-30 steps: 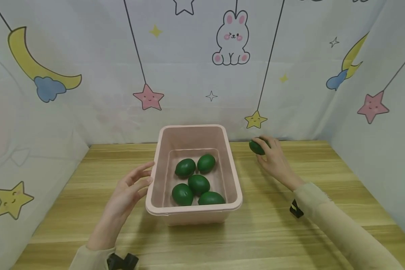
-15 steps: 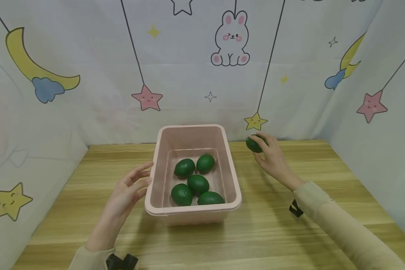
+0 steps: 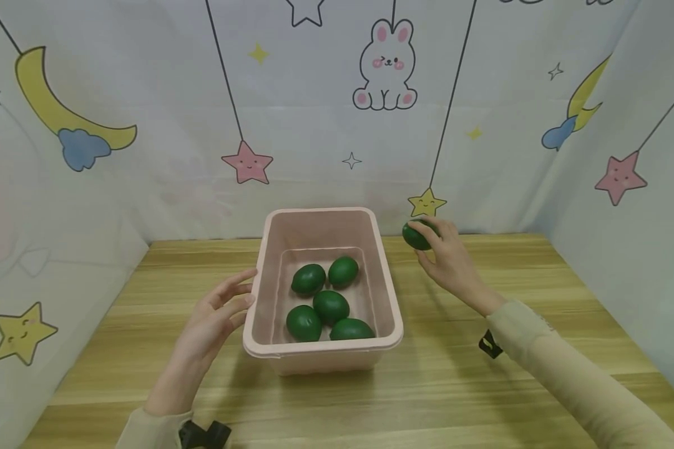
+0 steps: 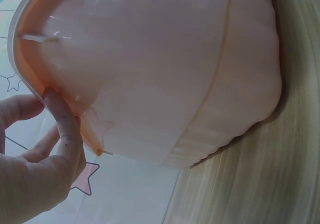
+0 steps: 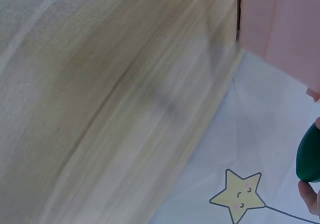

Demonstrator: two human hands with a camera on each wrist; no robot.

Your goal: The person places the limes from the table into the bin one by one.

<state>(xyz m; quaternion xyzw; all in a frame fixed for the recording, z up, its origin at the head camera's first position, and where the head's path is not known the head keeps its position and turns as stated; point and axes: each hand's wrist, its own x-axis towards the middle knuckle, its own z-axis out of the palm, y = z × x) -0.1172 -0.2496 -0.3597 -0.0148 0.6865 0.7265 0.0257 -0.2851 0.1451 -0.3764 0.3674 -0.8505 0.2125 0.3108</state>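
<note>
A pink plastic bin (image 3: 327,362) stands on the table with several dark green, egg-shaped fruits (image 3: 331,307) lying in it. At its left rim is my left hand (image 3: 216,318), fingers loosely bent, the fingertips touching the outside of the rim. The left wrist view shows that hand (image 4: 47,154) with its fingertips right under the lip of the bin (image 4: 150,74). My right hand (image 3: 449,262) pinches another green egg-shaped fruit (image 3: 418,234) between thumb and fingers, raised to the right of the bin. Only part of this fruit (image 5: 309,156) shows in the right wrist view.
The wooden table (image 3: 466,386) ends at the back against a white curtain (image 3: 314,112) printed with stars, moons and a rabbit. The curtain also closes off both sides. A black wrist camera (image 3: 205,434) sits at my left sleeve, another (image 3: 490,344) at the right.
My right hand has moved up and left toward the bin with the green fruit in its fingers. The left hand, the bin and the fruits inside have stayed put.
</note>
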